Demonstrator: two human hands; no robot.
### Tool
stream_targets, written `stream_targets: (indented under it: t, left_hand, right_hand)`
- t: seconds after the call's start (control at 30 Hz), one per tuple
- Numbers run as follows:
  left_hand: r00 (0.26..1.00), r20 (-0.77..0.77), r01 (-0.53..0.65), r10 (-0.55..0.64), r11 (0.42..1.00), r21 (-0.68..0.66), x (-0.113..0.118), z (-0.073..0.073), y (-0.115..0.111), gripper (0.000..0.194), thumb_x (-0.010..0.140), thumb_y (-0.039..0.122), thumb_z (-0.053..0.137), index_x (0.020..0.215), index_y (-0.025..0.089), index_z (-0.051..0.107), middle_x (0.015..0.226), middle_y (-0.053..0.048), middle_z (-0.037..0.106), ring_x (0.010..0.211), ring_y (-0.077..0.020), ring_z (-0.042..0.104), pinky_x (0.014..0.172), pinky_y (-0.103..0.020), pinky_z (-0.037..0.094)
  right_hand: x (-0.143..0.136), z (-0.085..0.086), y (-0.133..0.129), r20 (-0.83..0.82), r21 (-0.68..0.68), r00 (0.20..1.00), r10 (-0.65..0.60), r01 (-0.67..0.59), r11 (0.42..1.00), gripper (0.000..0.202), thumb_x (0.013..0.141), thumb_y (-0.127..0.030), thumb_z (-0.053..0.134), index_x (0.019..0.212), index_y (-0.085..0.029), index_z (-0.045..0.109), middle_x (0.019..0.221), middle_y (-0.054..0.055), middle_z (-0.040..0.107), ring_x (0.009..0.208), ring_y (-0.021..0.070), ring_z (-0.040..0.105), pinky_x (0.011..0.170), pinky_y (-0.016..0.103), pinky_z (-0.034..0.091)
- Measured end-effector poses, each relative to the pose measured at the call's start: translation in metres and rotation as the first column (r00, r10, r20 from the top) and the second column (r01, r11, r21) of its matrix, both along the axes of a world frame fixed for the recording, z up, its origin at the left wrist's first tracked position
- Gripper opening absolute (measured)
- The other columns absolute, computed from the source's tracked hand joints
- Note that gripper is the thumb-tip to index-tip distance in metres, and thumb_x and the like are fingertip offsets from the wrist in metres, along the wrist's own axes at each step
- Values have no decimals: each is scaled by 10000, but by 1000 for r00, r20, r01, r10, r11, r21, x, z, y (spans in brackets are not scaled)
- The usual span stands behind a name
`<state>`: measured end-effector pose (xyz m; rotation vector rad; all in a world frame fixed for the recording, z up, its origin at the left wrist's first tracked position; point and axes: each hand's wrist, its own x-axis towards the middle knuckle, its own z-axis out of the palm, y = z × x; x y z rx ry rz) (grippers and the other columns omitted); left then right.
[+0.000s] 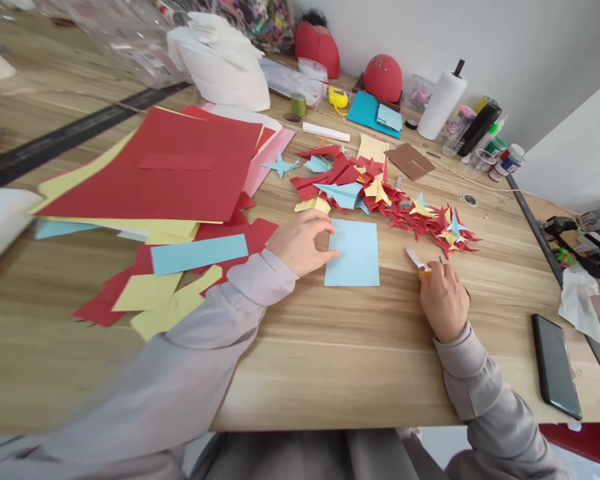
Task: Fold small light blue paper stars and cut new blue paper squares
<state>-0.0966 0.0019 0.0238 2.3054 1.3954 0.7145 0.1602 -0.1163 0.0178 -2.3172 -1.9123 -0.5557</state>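
A light blue paper sheet (353,257), nearly square, lies flat on the wooden table in front of me. My left hand (303,243) is at its left edge, thumb and fingers apart, with the fingertips over the paper's margin. To the right of the sheet, my right hand (445,300) rests low on the table with its fingers curled around a slim tool (414,258). Only the tool's pale end and a bit of orange show; the fingers hide its kind. Beyond both hands spreads a pile of folded red, blue and yellow paper pieces (335,173).
Large red sheets (160,163) over yellow ones lie at left, with a blue strip (200,254) and yellow scraps (147,291) nearer me. A phone (556,365) lies at right. Behind stand a white bottle (441,103), a yellow tape measure (337,98) and paint jars (510,160).
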Motion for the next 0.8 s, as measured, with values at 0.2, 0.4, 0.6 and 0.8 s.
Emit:
stream_targets:
  t: [0.2, 0.4, 0.6, 0.8]
  left_hand:
    - [888, -79, 451, -452, 892, -38, -3, -27, 13, 682, 613, 554, 694, 1189, 208, 574, 1433, -102, 369, 1313, -281, 335, 1080, -431, 274]
    - [896, -157, 422, -416, 907, 3, -3, -35, 16, 658, 621, 637, 641, 1139, 231, 624, 1329, -104, 502, 1223, -286, 446, 1029, -447, 323]
    - [898, -177, 414, -404, 910, 22, -2, -34, 15, 632, 625, 637, 639, 1101, 222, 650, 1309, -114, 514, 1207, -289, 456, 1014, -444, 329]
    - [898, -161, 415, -409, 910, 4, -2, -33, 15, 596, 651, 616, 634, 1105, 231, 646, 1317, -102, 506, 1214, -278, 448, 1021, -438, 317]
  right_hand:
    - [-7, 6, -1, -122, 125, 950, 289, -274, 954, 169, 895, -236, 461, 954, -169, 604, 900, 90, 596, 814, 199, 537, 717, 298, 397]
    - [-14, 10, -7, -332, 104, 769, 546, -546, 831, 210, 888, -202, 480, 1034, -194, 631, 964, 82, 623, 850, 185, 553, 740, 303, 443]
    - [-24, 16, -19, -410, -29, 686, 601, -668, 743, 199, 863, -181, 513, 994, -210, 661, 927, 70, 642, 826, 173, 571, 724, 298, 469]
    - [-27, 22, -24, -387, -59, 731, 562, -628, 776, 188, 863, -185, 511, 962, -193, 671, 903, 76, 644, 815, 176, 574, 719, 295, 471]
